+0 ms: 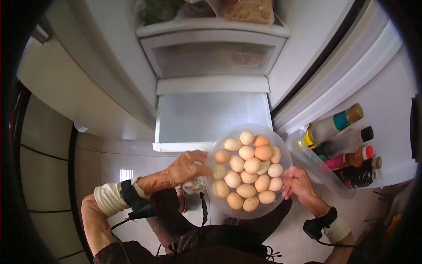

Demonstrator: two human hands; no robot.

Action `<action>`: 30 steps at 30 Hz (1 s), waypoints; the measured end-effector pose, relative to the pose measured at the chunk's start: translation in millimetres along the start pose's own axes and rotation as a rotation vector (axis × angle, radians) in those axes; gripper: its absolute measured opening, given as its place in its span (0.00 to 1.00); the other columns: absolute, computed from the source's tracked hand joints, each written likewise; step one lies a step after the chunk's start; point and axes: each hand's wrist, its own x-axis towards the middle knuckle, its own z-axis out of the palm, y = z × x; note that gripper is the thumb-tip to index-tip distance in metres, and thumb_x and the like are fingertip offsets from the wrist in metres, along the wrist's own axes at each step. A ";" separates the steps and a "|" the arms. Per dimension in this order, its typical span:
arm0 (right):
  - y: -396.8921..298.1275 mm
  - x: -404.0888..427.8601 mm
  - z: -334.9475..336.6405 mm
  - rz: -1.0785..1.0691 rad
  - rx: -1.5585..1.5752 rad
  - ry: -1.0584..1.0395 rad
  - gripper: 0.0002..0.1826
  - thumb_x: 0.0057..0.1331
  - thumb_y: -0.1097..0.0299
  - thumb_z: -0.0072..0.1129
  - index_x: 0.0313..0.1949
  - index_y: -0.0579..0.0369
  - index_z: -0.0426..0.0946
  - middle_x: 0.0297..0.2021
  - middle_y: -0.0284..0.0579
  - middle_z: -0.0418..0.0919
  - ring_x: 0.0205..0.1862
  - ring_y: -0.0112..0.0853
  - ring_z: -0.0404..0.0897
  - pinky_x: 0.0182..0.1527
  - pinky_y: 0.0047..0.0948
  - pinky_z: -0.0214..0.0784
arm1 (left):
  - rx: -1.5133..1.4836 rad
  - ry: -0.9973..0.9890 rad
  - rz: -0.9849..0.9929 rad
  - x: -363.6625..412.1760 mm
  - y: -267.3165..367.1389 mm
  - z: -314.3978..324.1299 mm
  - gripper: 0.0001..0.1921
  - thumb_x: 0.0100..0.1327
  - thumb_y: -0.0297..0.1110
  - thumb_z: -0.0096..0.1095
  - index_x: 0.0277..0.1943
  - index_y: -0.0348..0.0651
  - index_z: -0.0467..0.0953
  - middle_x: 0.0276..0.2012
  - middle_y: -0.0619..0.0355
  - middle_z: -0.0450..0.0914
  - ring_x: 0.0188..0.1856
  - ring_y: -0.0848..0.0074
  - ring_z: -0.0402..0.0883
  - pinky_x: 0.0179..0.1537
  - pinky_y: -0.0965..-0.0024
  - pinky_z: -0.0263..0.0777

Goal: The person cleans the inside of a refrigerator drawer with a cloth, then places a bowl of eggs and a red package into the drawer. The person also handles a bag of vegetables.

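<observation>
A round clear plastic bowl [214,198] filled with brown and cream eggs [252,165] is held up in front of me, above my lap. My left hand [189,167] grips its left rim, with some fingertips blurred or hidden there. On the opposite side my right hand [300,184] holds the bowl's right edge. Beyond it, a white refrigerator drawer [211,114] is pulled out, and nothing shows on its visible bottom. The bowl overlaps the drawer's near right corner in the view.
Several bottles [343,123] stand in the door rack [329,175] on the right. A closed drawer [211,59] with a translucent front sits above the pulled-out one. Bagged food [247,11] lies on the shelf at the top. The left refrigerator door [75,85] is open.
</observation>
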 end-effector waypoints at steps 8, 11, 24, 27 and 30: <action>-74.0 67.7 15.4 -0.120 -0.092 0.081 0.30 0.52 0.82 0.44 0.58 0.62 0.59 0.18 0.45 0.71 0.11 0.30 0.69 0.09 0.28 0.60 | -0.261 0.063 -0.267 38.8 -17.3 -70.3 0.09 0.47 0.24 0.65 0.34 0.37 0.80 0.33 0.57 0.80 0.38 0.73 0.80 0.40 0.71 0.74; -88.2 97.0 19.7 -0.162 -0.073 0.037 0.35 0.52 0.83 0.44 0.63 0.59 0.54 0.19 0.46 0.73 0.12 0.30 0.69 0.10 0.28 0.59 | -0.853 0.255 -0.654 55.9 -23.2 -81.6 0.05 0.47 0.24 0.63 0.26 0.32 0.77 0.24 0.58 0.78 0.25 0.78 0.77 0.28 0.73 0.74; -99.3 158.2 22.4 0.017 -0.181 -0.098 0.35 0.50 0.84 0.47 0.61 0.62 0.55 0.18 0.47 0.72 0.11 0.30 0.69 0.09 0.29 0.57 | -0.968 0.241 -0.746 67.4 -82.6 -80.8 0.06 0.45 0.23 0.65 0.27 0.30 0.78 0.26 0.54 0.79 0.26 0.73 0.78 0.28 0.70 0.76; -97.7 175.7 22.3 0.036 -0.138 -0.147 0.35 0.50 0.84 0.47 0.61 0.63 0.55 0.16 0.46 0.71 0.10 0.30 0.69 0.09 0.29 0.57 | -0.999 0.233 -0.756 68.4 -92.7 -80.8 0.06 0.44 0.23 0.66 0.28 0.31 0.78 0.26 0.54 0.79 0.26 0.72 0.78 0.28 0.69 0.77; -99.7 190.9 26.9 0.062 -0.117 -0.181 0.35 0.50 0.83 0.48 0.60 0.63 0.56 0.15 0.45 0.70 0.10 0.31 0.68 0.09 0.29 0.58 | -0.946 0.232 -0.786 70.2 -105.1 -81.9 0.05 0.49 0.24 0.63 0.29 0.31 0.78 0.27 0.53 0.79 0.27 0.71 0.79 0.30 0.69 0.77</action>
